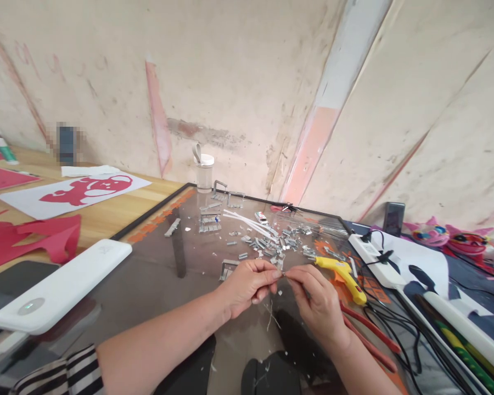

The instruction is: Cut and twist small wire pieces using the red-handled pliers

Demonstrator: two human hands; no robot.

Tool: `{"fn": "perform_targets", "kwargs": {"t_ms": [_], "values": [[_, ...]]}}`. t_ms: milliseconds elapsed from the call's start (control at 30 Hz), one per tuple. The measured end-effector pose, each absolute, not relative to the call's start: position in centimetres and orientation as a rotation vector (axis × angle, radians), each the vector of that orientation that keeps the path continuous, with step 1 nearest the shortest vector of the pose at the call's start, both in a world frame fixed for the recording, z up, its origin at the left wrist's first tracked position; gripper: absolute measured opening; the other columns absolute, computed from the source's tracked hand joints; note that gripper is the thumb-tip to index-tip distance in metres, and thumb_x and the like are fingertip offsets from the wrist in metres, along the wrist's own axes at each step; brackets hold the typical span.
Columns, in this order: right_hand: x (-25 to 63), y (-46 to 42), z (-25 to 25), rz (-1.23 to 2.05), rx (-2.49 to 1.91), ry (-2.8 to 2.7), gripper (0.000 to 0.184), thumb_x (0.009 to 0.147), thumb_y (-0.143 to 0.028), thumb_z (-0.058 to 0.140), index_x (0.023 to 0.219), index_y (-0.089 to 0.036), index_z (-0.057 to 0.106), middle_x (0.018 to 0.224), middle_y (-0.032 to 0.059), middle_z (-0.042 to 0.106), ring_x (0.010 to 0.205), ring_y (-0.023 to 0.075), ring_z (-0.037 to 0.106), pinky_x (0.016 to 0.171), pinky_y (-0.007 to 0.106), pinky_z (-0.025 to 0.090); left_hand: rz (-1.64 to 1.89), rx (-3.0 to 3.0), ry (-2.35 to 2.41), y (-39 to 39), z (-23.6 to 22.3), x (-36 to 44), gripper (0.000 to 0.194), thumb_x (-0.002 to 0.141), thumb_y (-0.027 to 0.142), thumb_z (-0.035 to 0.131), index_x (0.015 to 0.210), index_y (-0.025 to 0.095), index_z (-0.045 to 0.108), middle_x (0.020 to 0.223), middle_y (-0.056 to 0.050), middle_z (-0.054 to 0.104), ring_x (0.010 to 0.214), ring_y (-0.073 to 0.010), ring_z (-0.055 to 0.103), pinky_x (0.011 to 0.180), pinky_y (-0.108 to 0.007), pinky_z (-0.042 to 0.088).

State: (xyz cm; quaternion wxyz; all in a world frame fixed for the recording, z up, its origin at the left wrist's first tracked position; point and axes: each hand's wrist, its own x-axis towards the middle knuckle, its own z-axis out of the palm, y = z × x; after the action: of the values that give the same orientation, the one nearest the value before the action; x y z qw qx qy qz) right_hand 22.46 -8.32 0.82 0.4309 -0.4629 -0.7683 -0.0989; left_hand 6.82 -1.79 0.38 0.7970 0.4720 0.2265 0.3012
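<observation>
A small piece [283,274] is held at the meeting point of the two hands, directly between the fingertips. By the left hand [251,284] it is gripped from one side, thumb and forefinger pressed together; by the right hand [318,300] it is pinched from the other. Neither hand is clearly nearer. The piece is mostly covered by the fingers, so its long axis cannot be told. Just beyond the fingertips, away from the body, a heap of grey clips [278,247] is scattered on the dark tabletop [148,296], with white strips [251,226] laid slantwise behind. A yellow glue gun [344,277] is set beside the right hand, and the red-handled pliers [370,336] are partly hidden by the right forearm.
</observation>
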Motion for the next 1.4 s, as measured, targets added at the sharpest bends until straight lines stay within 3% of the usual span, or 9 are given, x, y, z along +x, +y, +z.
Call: {"fn": "perform_targets", "kwargs": {"t_ms": [333, 433, 600, 733, 1000, 1233, 1400], "values": [[22.5, -8.5, 1.0, -0.187, -1.117, -1.92, 0.017, 0.081, -0.007, 0.048, 0.09, -0.018, 0.058, 0.082, 0.0053, 0.06, 0.076, 0.015, 0.056, 0.067, 0.029, 0.049, 0.566, 0.887, 0.494, -1.6, 0.7, 6.5, 0.024, 0.062, 0.027, 0.072, 0.072, 0.014, 0.054, 0.059, -0.001, 0.063, 0.029, 0.0013, 0.029, 0.03, -0.015, 0.008], [22.7, -8.7, 1.2, -0.226, -1.107, -1.964, 0.02, 0.081, -0.005, 0.048, 0.092, -0.018, 0.058, 0.083, 0.0056, 0.06, 0.076, 0.015, 0.055, 0.067, 0.029, 0.048, 0.571, 0.901, 0.514, -1.7, 0.9, 6.5, 0.024, 0.061, 0.026, 0.073, 0.07, 0.013, 0.055, 0.064, -0.004, 0.066, 0.03, 0.0014, 0.033, 0.03, -0.013, 0.014], [23.1, -8.9, 1.4, -0.306, -1.087, -2.019, 0.024, 0.08, -0.004, 0.047, 0.095, -0.019, 0.058, 0.086, 0.0066, 0.061, 0.076, 0.016, 0.055, 0.067, 0.031, 0.048, 0.606, 0.908, 0.544, -2.0, 0.9, 6.8, 0.024, 0.058, 0.026, 0.075, 0.069, 0.011, 0.059, 0.059, -0.003, 0.065, 0.045, -0.0061, 0.056, 0.035, -0.011, 0.033], [23.3, -9.0, 1.4, -0.301, -1.083, -2.012, 0.025, 0.08, -0.004, 0.047, 0.096, -0.019, 0.058, 0.087, 0.0065, 0.061, 0.077, 0.0162, 0.056, 0.067, 0.031, 0.048, 0.623, 0.914, 0.529, -2.3, 0.9, 6.9, 0.025, 0.062, 0.029, 0.073, 0.073, 0.01, 0.062, 0.061, -0.004, 0.065, 0.049, -0.0079, 0.06, 0.04, -0.012, 0.04], [23.1, -8.9, 1.2, -0.219, -1.093, -1.963, 0.023, 0.08, -0.004, 0.049, 0.094, -0.019, 0.057, 0.085, 0.0056, 0.06, 0.076, 0.0152, 0.055, 0.067, 0.029, 0.047, 0.697, 1.017, 0.47, -3.3, 1.3, 7.0, 0.027, 0.072, 0.037, 0.063, 0.073, 0.01, 0.062, 0.067, -0.005, 0.065, 0.055, -0.01, 0.062, 0.047, -0.015, 0.046], [22.7, -8.7, 0.9, -0.154, -1.119, -1.883, 0.019, 0.081, -0.005, 0.049, 0.09, -0.02, 0.057, 0.082, 0.0045, 0.059, 0.076, 0.0148, 0.055, 0.068, 0.029, 0.047, 0.739, 0.922, 0.484, -3.3, 1.3, 7.2, 0.02, 0.069, 0.025, 0.068, 0.078, 0.01, 0.057, 0.07, -0.006, 0.066, 0.059, -0.011, 0.064, 0.052, -0.016, 0.048], [22.5, -8.7, 1.1, -0.092, -1.129, -1.859, 0.017, 0.081, -0.006, 0.049, 0.088, -0.02, 0.056, 0.081, 0.0037, 0.058, 0.076, 0.014, 0.055, 0.067, 0.027, 0.046, 0.655, 0.83, 0.502, -2.7, 1.1, 7.0, 0.02, 0.064, 0.02, 0.072, 0.074, 0.01, 0.057, 0.066, -0.007, 0.067, 0.055, -0.0107, 0.063, 0.044, -0.012, 0.045]]}}
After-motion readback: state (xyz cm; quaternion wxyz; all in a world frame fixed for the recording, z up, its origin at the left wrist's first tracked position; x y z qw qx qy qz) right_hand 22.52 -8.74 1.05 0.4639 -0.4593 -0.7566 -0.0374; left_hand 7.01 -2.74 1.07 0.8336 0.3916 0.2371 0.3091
